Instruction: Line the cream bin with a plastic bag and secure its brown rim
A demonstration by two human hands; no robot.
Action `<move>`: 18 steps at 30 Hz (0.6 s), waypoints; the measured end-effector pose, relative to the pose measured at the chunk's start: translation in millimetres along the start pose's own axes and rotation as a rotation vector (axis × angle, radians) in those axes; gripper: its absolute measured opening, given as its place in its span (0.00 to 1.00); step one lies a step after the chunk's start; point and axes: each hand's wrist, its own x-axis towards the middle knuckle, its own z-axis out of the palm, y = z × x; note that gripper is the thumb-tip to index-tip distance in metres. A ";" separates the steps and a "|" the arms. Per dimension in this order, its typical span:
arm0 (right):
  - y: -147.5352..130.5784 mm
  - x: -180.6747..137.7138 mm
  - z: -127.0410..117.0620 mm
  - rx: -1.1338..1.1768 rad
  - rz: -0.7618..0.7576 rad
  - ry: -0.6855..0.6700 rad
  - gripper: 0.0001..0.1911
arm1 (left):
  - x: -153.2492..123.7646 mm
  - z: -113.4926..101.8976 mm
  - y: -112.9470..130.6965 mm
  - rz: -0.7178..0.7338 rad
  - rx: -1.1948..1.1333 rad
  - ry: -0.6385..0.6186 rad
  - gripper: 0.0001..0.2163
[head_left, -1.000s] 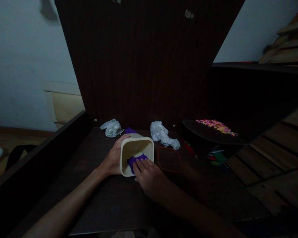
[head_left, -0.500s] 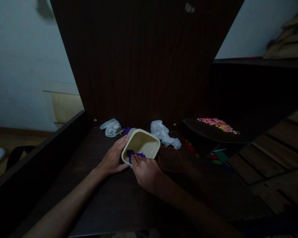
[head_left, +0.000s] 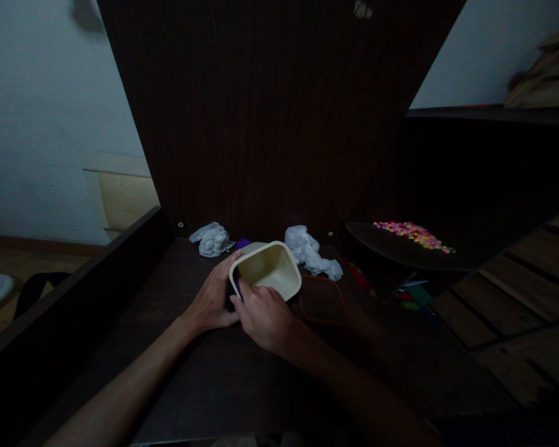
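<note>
A cream plastic container (head_left: 282, 264) with rounded corners is tilted, its mouth facing me. My left hand (head_left: 210, 299) grips it from the left side, fingers behind the wall and thumb low near the bottom edge. The fingers of my right hand (head_left: 266, 318) reach inside, pressing a purple cloth (head_left: 237, 282) against the left inner wall near the rim. Most of the cloth is hidden by these fingers. Just right of the container, a lid with an orange-brown rim (head_left: 323, 279) lies flat on the dark wooden surface (head_left: 205, 391).
Behind the container are two crumpled white plastic bags, a left bag (head_left: 212, 241) and a right bag (head_left: 308, 251). Something purple (head_left: 243, 243) lies between them. On a dark corner shelf (head_left: 377, 245) at right sit many small pink and yellow pieces (head_left: 414, 236). A raised side board (head_left: 97, 273) borders the left.
My right hand has moved left and slightly up inside the container, taking the purple cloth from the lower wall to the left wall. My left hand keeps its hold.
</note>
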 end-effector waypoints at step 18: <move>-25.0 -21.6 26.5 0.016 -0.138 -0.026 0.47 | -5.5 -1.1 -8.3 -0.021 -0.033 0.046 0.45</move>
